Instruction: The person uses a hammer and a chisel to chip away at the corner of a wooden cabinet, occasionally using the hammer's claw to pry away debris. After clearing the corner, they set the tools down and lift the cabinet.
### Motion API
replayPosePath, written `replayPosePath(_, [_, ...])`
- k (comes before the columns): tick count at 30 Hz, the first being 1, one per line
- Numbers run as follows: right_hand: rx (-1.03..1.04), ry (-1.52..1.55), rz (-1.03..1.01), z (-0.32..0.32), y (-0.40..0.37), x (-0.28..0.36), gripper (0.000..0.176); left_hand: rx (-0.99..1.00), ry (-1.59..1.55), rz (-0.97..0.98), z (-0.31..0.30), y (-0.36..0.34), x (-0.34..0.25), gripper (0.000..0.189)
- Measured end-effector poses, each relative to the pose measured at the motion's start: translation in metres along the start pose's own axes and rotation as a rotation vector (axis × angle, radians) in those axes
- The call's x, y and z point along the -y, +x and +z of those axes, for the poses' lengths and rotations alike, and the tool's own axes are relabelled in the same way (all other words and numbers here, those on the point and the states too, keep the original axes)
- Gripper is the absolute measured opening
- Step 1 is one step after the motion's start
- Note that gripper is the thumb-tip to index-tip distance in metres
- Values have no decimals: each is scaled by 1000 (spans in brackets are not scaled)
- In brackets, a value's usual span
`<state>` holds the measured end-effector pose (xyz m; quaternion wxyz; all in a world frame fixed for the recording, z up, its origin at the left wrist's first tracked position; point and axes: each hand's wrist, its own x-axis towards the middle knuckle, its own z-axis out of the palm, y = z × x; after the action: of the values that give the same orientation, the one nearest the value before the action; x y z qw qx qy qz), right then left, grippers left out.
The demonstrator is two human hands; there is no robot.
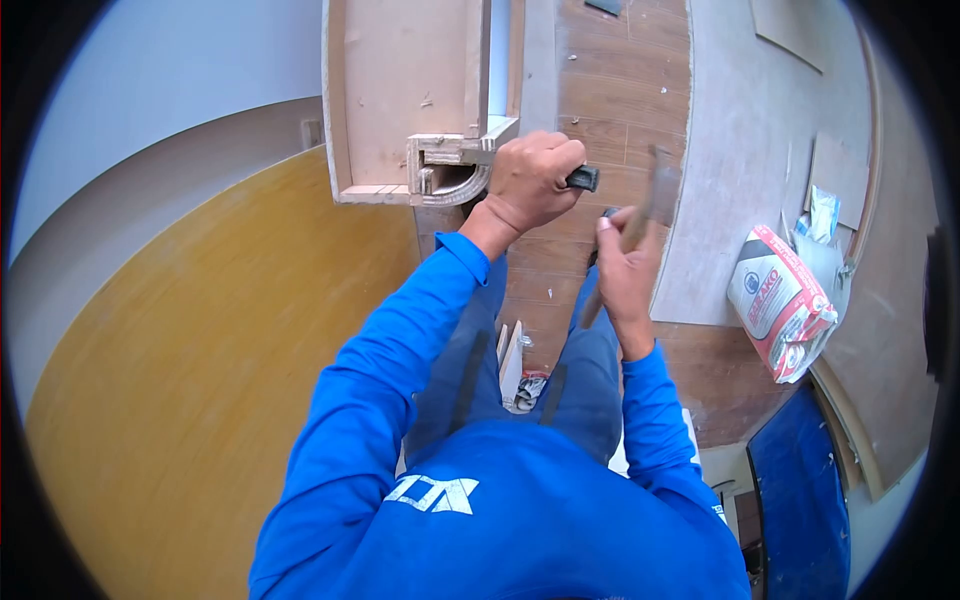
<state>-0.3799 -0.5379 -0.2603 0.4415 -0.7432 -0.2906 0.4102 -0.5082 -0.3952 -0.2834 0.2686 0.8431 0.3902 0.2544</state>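
My left hand (535,178) is closed around a chisel (583,179); the dark butt of its handle sticks out to the right of my fist. Its blade, mostly covered by the hand, points left at the curved layered-plywood corner (455,188) of a wooden box frame (400,90). To the right, my right hand (628,265) grips a hammer (634,232) by its wooden handle. The hammer head is raised and smeared by motion, apart from the chisel's butt.
A yellowish board (220,370) fills the left side. Wood-look floor planks (625,90) run between the box frame and a pale sheet (740,150). On the right stands a red-and-white bag (775,300), with a blue panel (800,490) below. Small wood chips are scattered about.
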Motion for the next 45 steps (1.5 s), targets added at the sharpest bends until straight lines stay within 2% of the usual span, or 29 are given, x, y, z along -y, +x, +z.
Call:
replayPosePath(1, [-66, 56, 180, -2, 2, 10, 8, -20, -4, -23, 1, 1, 0, 19])
replayPosePath(2, [-63, 55, 184, 5, 1, 5, 8, -18, -4, -29, 1, 1, 1, 19])
replayPosePath(4, [-235, 75, 94, 21, -3, -16, 8, 5, -7, 4, 2, 0, 3, 20])
replayPosePath(5, [-68, -118, -67, 28, -12, -22, 8, 2, -2, 8, -2, 1, 5, 20])
replayPosePath(6, [-71, -115, -71, 26, -5, -15, 8, 11, 19, -6, -7, -1, 9, 19])
replayPosePath(8, [225, -203, -42, 16, 0, 8, 10, 32, 37, -37, -13, -13, 12, 19])
replayPosePath(10, [191, -135, -47, 18, -2, 4, 9, 74, 75, 23, -17, -15, 15, 20])
replayPosePath(12, [-51, 75, 98, 19, -7, -9, 9, 48, 33, 64, -26, -11, 6, 20])
replayPosePath(13, [-111, 110, 115, 15, -6, 5, 10, 24, -13, 100, -32, -10, -4, 21])
replayPosePath(16, [-159, 194, 91, 4, -10, -5, 13, 77, -133, 130, -26, -9, -39, 21])
replayPosePath(18, [-160, 153, 73, -4, -12, -17, 12, 70, -101, 142, -13, -9, -32, 20])
replayPosePath(20, [-163, 96, 105, -11, -12, -26, 12, 48, -60, 72, -2, -5, -19, 19])
replayPosePath(24, [-182, 161, 213, -16, -11, -7, 12, 30, -30, 60, 1, -8, -6, 19])
replayPosePath(31, [-269, 270, 96, -15, -7, 13, 12, -17, -33, 37, -3, -8, -3, 26])
replayPosePath(33, [-286, 320, 73, -5, -13, 6, 12, -9, -73, 31, -5, -9, -3, 19])
replayPosePath(35, [-279, -151, -282, 17, -23, -17, 12, -5, -71, 35, -6, -12, -3, 18])
replayPosePath(36, [-282, -149, -284, 21, -25, -13, 12, -5, -69, 47, -6, -10, -3, 17])
replayPosePath(38, [94, -159, -157, 23, -30, -6, 11, 2, -72, 47, -8, -10, -2, 17])
replayPosePath(42, [33, -97, -145, 10, -27, 3, 10, 15, -44, 45, -9, -12, -1, 16])
replayPosePath(44, [-193, 112, 27, 4, -20, 5, 12, 5, -38, 45, -9, -10, 0, 17])
replayPosePath(45, [-203, 287, 140, 2, -19, 13, 14, 6, -30, 41, -8, -11, -1, 17])
